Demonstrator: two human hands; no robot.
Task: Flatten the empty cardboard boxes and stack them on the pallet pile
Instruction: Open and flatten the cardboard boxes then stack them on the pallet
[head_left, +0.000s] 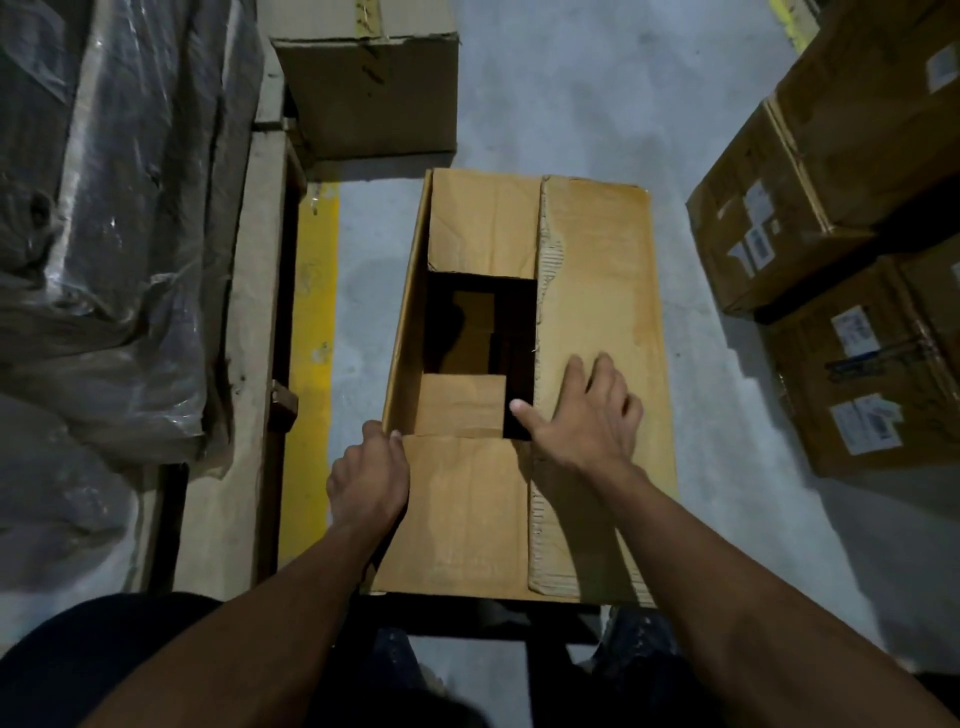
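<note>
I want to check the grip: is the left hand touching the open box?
Touching. The head view shows the left hand gripping the left wall edge of the box, with its thumb on the rim.

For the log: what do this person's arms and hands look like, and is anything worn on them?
Both arms are bare along all that shows, with no sleeve in view. The left hand and right hand wear no gloves, and no watch, ring or wristband is visible. Dark clothing shows at the bottom edge.
</note>
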